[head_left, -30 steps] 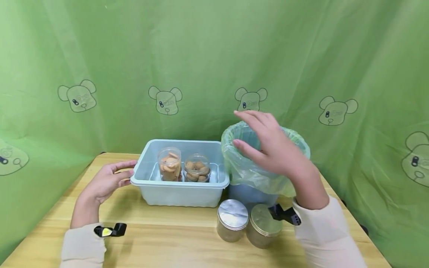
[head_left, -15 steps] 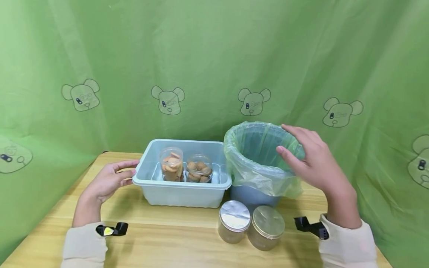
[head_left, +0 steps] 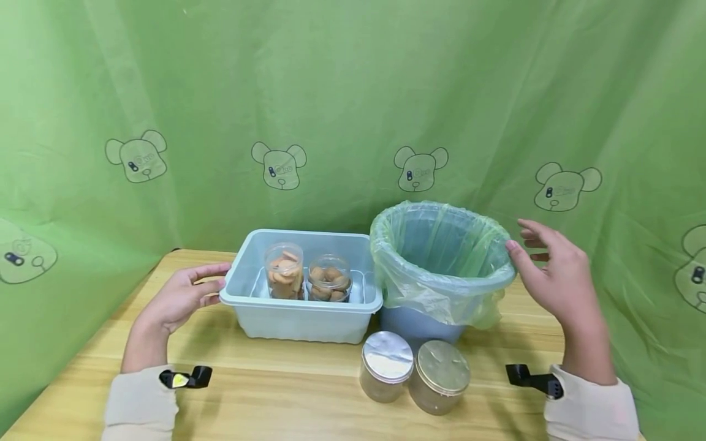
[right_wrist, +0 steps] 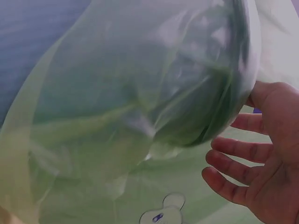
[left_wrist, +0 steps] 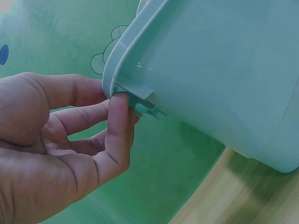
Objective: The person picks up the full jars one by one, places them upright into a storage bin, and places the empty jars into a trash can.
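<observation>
My left hand point(head_left: 179, 297) pinches the left rim of a light-blue plastic storage bin point(head_left: 300, 321); the left wrist view shows thumb and index finger at the rim of the bin point(left_wrist: 219, 79). Inside the bin stand a taller clear jar of orange-brown snacks point(head_left: 285, 272) and a shorter jar of round brown snacks point(head_left: 330, 280). To the right is a blue trash can point(head_left: 413, 321) lined with a green plastic bag point(head_left: 436, 300). Beside its right rim is my right hand point(head_left: 557, 275), fingers spread loosely; in the right wrist view its thumb meets the bag-covered rim, tip partly hidden.
Two jars with metallic lids, one silver-lidded point(head_left: 387, 361) and one gold-lidded point(head_left: 441, 373), stand in front of the trash can. All of it rests on a wooden table point(head_left: 265, 392). A green curtain point(head_left: 342, 92) with bear-head prints hangs behind and at the sides.
My right hand has moved right, from above the trash can's opening to beside its right rim. My left hand stays at the bin's rim. The head view has shifted slightly.
</observation>
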A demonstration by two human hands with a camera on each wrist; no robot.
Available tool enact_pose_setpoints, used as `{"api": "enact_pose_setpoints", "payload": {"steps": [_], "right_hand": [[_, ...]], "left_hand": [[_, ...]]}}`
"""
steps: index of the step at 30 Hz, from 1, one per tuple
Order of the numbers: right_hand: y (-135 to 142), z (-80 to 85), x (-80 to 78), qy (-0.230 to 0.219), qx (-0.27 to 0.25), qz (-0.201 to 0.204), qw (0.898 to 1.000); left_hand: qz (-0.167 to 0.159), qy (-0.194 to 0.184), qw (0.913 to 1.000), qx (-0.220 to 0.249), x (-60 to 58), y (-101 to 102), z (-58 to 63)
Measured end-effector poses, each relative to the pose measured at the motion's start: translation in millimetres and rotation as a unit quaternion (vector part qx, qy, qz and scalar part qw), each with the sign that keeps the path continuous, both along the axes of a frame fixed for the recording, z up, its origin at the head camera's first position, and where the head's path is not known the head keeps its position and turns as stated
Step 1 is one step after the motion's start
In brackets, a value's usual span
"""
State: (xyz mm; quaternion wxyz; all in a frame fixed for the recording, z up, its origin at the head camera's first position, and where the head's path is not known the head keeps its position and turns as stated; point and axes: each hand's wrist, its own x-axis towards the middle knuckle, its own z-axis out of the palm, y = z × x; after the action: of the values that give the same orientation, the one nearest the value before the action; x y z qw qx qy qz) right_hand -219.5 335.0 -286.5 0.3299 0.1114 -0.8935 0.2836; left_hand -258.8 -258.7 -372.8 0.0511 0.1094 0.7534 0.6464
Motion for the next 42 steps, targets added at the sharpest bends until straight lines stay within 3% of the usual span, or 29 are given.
{"api": "enact_pose_setpoints", "payload": {"steps": [8,12,17,21,25,28,35,42], "right_hand": [[15,-18.7,-10.2,-0.038,-0.059,-0.036,0.997],[15,-27.0,-11.7,-0.060,-0.123,-0.017,0.990],[14,-28.8,-12.5,-0.090,-0.211,0.021,0.973],[14,-27.6,-11.5,-0.104,-0.242,0.026,0.964],[13,-26.9,-10.5,-0.108,-0.250,0.025,0.962],[13,-27.3,-10.5,-0.103,-0.252,0.026,0.962],[13,-29.1,-9.5,-0.106,-0.251,0.023,0.962],[13,-28.2,-10.3,-0.106,-0.243,0.019,0.964]], "left_hand": [[0.000,-0.001,1.0000,0.004,-0.1,0,-0.9],[0.001,0.001,1.0000,0.001,0.3,0,-0.1],[0.006,0.005,0.9999,-0.012,0.2,1,1.1],[0.032,0.010,0.9984,-0.046,2.0,3,7.8],[0.070,0.034,0.9920,-0.099,6.6,9,20.6],[0.083,0.057,0.9860,-0.133,11.6,20,31.9],[0.068,0.116,0.9740,-0.182,18.1,64,50.7],[0.006,0.203,0.9533,-0.223,16.9,115,55.9]]}}
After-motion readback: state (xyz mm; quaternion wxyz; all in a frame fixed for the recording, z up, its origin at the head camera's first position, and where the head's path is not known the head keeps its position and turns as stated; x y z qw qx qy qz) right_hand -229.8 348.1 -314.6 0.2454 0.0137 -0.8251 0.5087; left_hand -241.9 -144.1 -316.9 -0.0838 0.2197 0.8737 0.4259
